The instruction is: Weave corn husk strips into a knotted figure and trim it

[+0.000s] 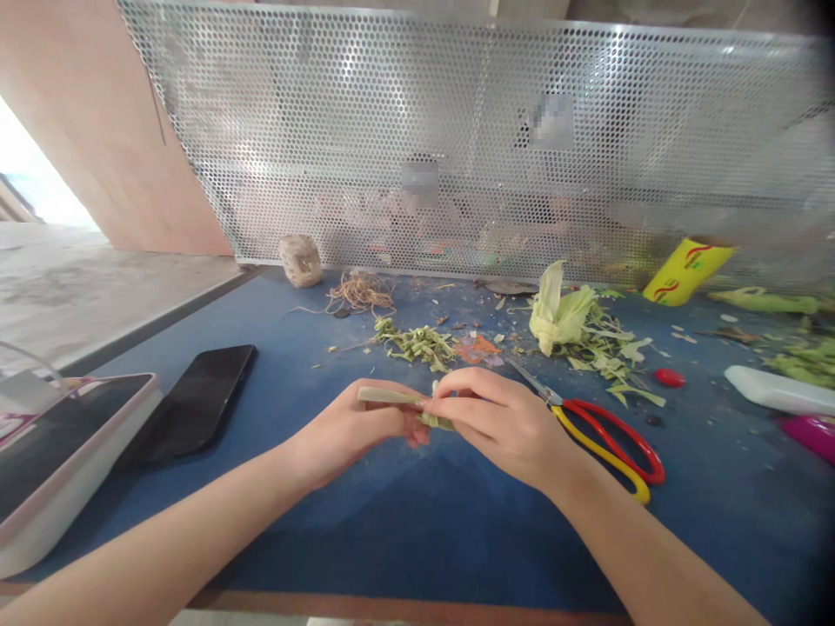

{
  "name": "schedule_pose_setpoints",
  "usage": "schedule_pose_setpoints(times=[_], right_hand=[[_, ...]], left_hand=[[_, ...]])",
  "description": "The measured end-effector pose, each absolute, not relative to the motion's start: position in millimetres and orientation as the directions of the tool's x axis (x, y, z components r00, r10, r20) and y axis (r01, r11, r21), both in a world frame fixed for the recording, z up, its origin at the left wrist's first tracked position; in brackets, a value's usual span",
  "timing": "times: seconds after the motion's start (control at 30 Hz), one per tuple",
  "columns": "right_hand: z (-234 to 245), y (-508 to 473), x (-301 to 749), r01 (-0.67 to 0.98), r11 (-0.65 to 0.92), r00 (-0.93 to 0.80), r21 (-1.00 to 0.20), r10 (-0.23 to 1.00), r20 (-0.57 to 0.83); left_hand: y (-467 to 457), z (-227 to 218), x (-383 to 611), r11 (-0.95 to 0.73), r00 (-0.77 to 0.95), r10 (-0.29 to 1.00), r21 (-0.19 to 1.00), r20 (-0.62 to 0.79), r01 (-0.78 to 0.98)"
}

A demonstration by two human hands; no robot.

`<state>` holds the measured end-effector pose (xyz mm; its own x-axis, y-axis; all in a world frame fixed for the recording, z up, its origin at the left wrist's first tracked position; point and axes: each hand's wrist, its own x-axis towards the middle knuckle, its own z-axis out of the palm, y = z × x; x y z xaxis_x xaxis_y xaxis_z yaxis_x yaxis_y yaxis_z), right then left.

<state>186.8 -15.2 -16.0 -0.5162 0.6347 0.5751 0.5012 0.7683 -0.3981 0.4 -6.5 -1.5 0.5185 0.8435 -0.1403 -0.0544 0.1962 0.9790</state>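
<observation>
Over the middle of the blue table (417,522), my left hand (356,430) and my right hand (499,417) meet fingertip to fingertip. Both pinch a pale green husk strip (388,396), which lies flat across my left fingers and runs into my right fingers. Just beyond my hands lies a small pile of cut green strips (417,343). A bunch of corn husk (564,317) sits further right. Scissors (604,435) with red and yellow handles rest right of my right hand.
A black phone (196,400) and a white-rimmed tablet device (58,452) lie at left. A perforated metal screen (457,139) closes off the back. A woven block (300,259), a twine tangle (358,291), a yellow can (684,269), a white bottle (776,389) and husk scraps are scattered about.
</observation>
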Motion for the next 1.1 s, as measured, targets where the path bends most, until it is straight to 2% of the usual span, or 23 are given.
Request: schedule_pose_setpoints(times=[0.1, 0.27, 0.33, 0.43, 0.5, 0.7, 0.83, 0.97, 1.1], right_hand=[[-17.8, -15.2, 187.0, 0.516, 0.753, -0.515, -0.408, 0.654, 0.555], [-17.7, -15.7, 189.1, 0.553, 0.728, -0.512, -0.405, 0.680, 0.525], [-16.3, -15.3, 190.5, 0.533, 0.775, -0.547, -0.340, 0.622, 0.561], [-13.5, -14.1, 192.6, 0.449, 0.868, -0.618, -0.212, 0.473, 0.629], [-11.6, -13.2, 193.6, 0.412, 0.893, -0.636, -0.179, 0.423, 0.646], [-8.3, -11.8, 194.1, 0.428, 0.862, -0.631, -0.273, 0.501, 0.592], [-7.2, -12.3, 193.2, 0.450, 0.837, -0.634, -0.311, 0.545, 0.549], [-5.0, -15.3, 191.2, 0.493, 0.818, -0.639, -0.297, 0.572, 0.515], [-3.6, -18.8, 188.4, 0.531, 0.815, -0.643, -0.234, 0.567, 0.515]], left_hand=[[-7.4, 0.3, 1.5, 0.167, 0.497, 0.851, 0.985, -0.171, 0.051], [-7.0, 3.2, 2.1, 0.107, 0.524, 0.837, 0.987, -0.156, 0.123], [-6.5, 3.8, 1.4, 0.063, 0.545, 0.826, 0.986, -0.140, 0.157], [-5.8, 4.1, 0.3, 0.009, 0.581, 0.806, 0.983, -0.116, 0.184], [-5.5, 3.5, -0.2, -0.006, 0.586, 0.803, 0.982, -0.109, 0.190], [-5.2, -2.1, -0.9, 0.007, 0.555, 0.824, 0.982, -0.113, 0.190], [-6.5, -2.5, -1.3, -0.082, 0.558, 0.824, 0.954, -0.097, 0.287], [-7.2, 2.8, -1.0, -0.244, 0.578, 0.814, 0.873, -0.052, 0.422], [-6.5, 4.3, -0.8, -0.342, 0.599, 0.801, 0.811, -0.012, 0.474]])
